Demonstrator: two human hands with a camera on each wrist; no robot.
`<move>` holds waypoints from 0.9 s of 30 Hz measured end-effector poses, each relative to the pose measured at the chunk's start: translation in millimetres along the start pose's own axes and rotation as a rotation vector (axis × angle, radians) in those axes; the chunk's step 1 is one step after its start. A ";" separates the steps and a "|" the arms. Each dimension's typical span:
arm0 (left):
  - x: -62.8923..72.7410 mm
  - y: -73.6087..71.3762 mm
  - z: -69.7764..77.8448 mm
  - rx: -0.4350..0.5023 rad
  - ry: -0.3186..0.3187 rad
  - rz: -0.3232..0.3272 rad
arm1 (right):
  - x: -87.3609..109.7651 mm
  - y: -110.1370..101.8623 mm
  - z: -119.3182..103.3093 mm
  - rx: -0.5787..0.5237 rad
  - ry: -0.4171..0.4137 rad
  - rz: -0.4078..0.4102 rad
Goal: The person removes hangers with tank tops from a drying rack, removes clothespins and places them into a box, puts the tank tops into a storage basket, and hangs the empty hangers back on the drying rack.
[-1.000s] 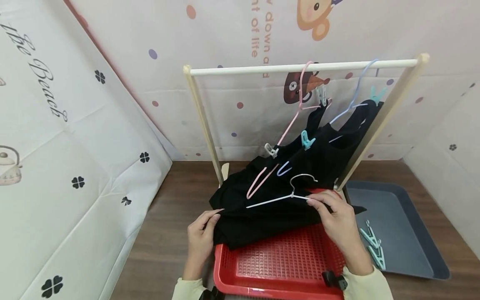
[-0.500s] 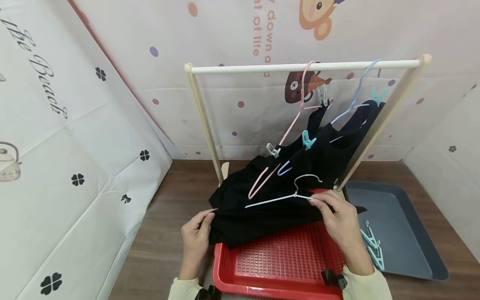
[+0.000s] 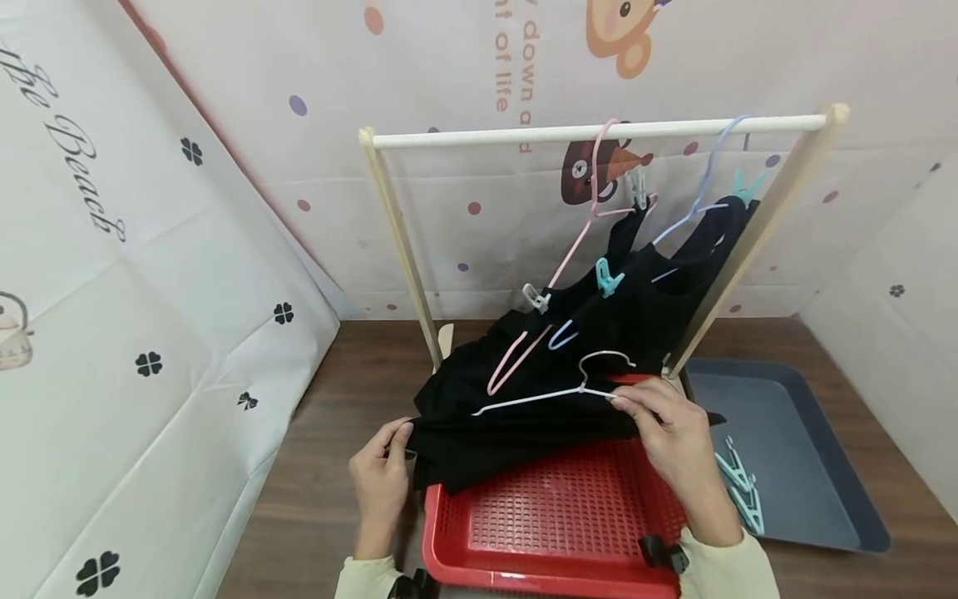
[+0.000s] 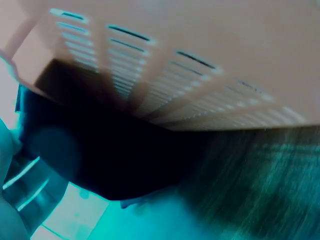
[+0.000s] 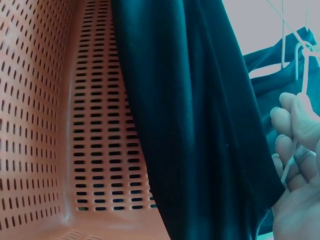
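Desk [image 3: 292, 516]: dark brown wood grain, under & around the hands. White printed sheets closed it in: back sheet [image 3: 449, 66] beyond the hands, w/ dots & cartoon animals; side sheet [image 3: 172, 283] to their L, w/ blk clovers. Readable: script [image 3: 86, 170] on side sheet, slanted, "the Beach"; print [image 3: 503, 81] on back sheet, turned sideways & partly cut off, incl. "down" & "of life".

L hand [image 3: 380, 481] pinched edge of blk cloth [image 3: 486, 449]; R hand [image 3: 672, 433] pinched one arm of white hanger [image 3: 539, 398], along the cloth btwn the hands. Red basket [image 3: 554, 516] below them. Rack [image 3: 479, 139] beyond, w/ blk clothes [image 3: 651, 308] on pink & blue hangers. Grey tray [image 3: 816, 474] R of R hand, holding green clips [image 3: 743, 491].
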State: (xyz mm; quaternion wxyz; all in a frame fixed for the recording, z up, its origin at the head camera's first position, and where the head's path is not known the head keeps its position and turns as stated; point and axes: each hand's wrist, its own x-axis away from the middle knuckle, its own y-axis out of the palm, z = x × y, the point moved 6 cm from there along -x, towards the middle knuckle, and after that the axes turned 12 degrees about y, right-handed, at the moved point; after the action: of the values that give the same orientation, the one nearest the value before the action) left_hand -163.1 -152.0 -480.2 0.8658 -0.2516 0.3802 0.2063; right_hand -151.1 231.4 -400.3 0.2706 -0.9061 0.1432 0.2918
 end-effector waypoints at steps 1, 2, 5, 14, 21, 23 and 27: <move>0.8 1.0 -0.9 -0.011 -0.019 -0.003 | 0.1 0.2 0.2 0.006 -0.002 0.004; 1.2 1.7 -1.9 -0.019 -0.040 -0.004 | 0.1 0.3 0.3 0.013 -0.003 0.008; 2.9 3.3 -5.5 -0.034 -0.106 -0.002 | 0.6 -0.7 1.0 0.021 0.016 0.015; 4.3 0.4 -12.1 -0.087 -0.218 0.002 | 0.0 -4.4 0.6 -0.024 0.053 0.012; 7.0 0.2 -16.8 -0.048 -0.381 -0.022 | 0.4 -2.2 -0.3 -0.016 0.042 0.040; 8.0 1.1 -18.3 -0.014 -0.439 -0.026 | 0.2 -2.3 -0.4 -0.012 0.045 0.049; 8.5 2.3 -20.8 -0.006 -0.537 -0.033 | -1.3 -2.5 -1.1 -0.013 0.043 0.057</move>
State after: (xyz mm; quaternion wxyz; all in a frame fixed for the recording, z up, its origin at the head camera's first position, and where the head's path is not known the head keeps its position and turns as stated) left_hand -170.5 -161.0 -499.4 0.9381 -0.1967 0.1323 0.2524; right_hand -150.5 232.9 -397.8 0.2530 -0.9095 0.1729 0.2810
